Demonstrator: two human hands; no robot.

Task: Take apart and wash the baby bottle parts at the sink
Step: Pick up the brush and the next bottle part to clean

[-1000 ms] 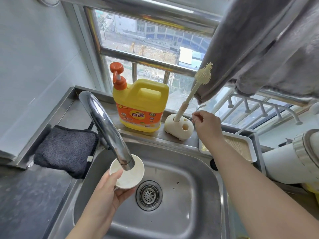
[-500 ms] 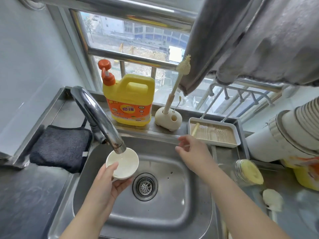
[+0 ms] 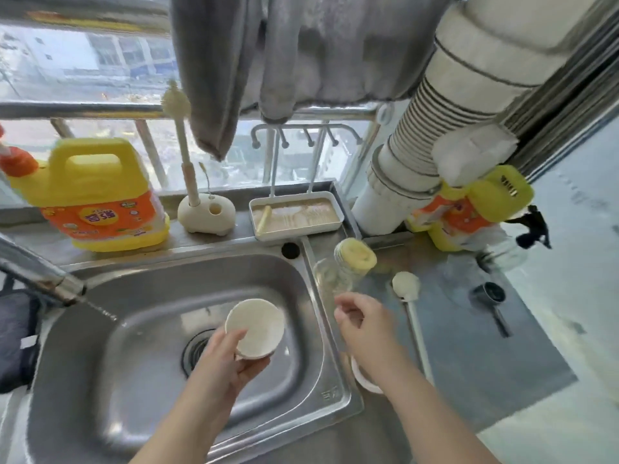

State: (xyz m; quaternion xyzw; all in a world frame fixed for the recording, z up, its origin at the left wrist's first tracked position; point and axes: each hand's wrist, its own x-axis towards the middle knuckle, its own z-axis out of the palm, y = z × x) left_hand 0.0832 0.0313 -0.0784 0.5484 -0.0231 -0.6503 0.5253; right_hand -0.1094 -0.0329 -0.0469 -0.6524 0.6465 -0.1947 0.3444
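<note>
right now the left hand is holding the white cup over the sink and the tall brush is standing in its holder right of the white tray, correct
Not quite. In the head view the tall brush stands in its holder left of the white tray, between it and the yellow detergent jug. The left hand does hold the white cup over the sink.

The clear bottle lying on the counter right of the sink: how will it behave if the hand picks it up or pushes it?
The clear bottle lies on its side on the steel counter, so a push would probably roll it. The counter looks wet, so it may be slippery. It seems see-through and empty, likely light; the right hand hovers near it.
</note>
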